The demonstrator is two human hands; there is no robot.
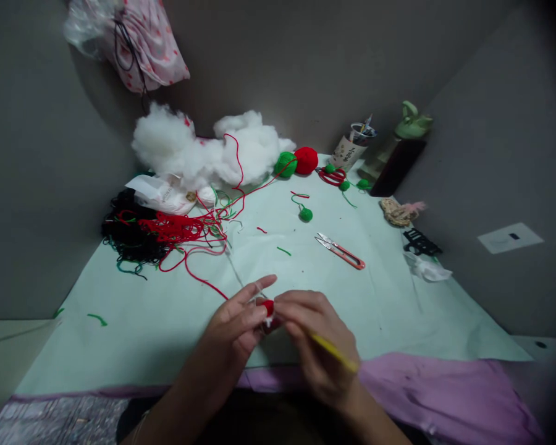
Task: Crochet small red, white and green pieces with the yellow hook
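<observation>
Left hand (pixel 231 327): its grip is pinching the red piece (pixel 268 307).
Right hand (pixel 323 337): its grip is pinching the yellow tool (pixel 333 351).
Snips (pixel 347 255): lying on the worktop (pixel 408 309).

No readable lettering
Dark marks on the pale cylindrical pen holder (pixel 346 154) and the crumpled white packet (pixel 154 193) are too small.

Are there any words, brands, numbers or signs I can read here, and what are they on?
No text can be read with certainty.
Pen cup: dark lettering runs along its side, too small and blurred to quote.
White packet: faint print, too blurred to read.
Yellow handle in the right hand: no lettering can be made out.
</observation>
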